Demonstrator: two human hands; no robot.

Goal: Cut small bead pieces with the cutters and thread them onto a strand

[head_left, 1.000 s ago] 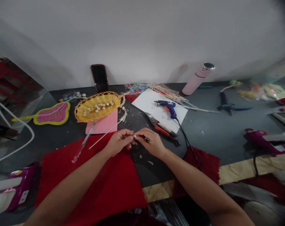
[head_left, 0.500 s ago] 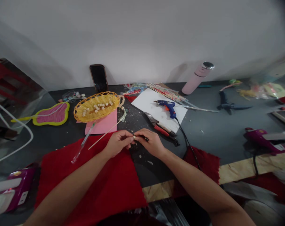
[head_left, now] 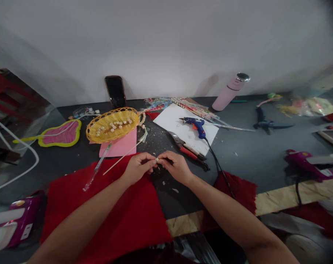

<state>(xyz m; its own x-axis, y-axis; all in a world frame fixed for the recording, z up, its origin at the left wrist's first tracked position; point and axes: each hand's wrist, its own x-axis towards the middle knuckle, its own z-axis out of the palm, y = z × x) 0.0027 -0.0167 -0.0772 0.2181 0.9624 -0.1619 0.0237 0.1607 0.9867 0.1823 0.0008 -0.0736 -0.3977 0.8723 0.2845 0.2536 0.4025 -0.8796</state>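
Where the near edge of the dark tabletop (head_left: 232, 146) runs, a large red cloth (head_left: 108, 212) lies toward eight o'clock from the hands, with a smaller red cloth (head_left: 238, 189) at four o'clock. Over the tabletop, a small pale piece (head_left: 157, 159) sits between the fingertips of both hands: the left hand (head_left: 137, 169) has thumb and forefinger closed on it, and the right hand (head_left: 176, 168) pinches it from the other side. At nine o'clock, a thin stick (head_left: 122, 159) and a clear tube (head_left: 97, 168) lie partly over the large red cloth. At two o'clock are red-handled cutters (head_left: 187, 146), partly on a white sheet (head_left: 169, 119), which also carries a blue glue gun (head_left: 195, 124) with its cord running toward the near edge. At ten o'clock, a yellow woven basket (head_left: 93, 129) holds small pale cubes (head_left: 118, 125) and overlaps a pink sheet (head_left: 122, 146). Farther off at one o'clock, patterned strips (head_left: 191, 107) lie in a loose bundle. Near the wall (head_left: 166, 47), a phone (head_left: 115, 91) is propped upright at eleven o'clock, and a pink flask (head_left: 226, 95) stands between one and two o'clock.
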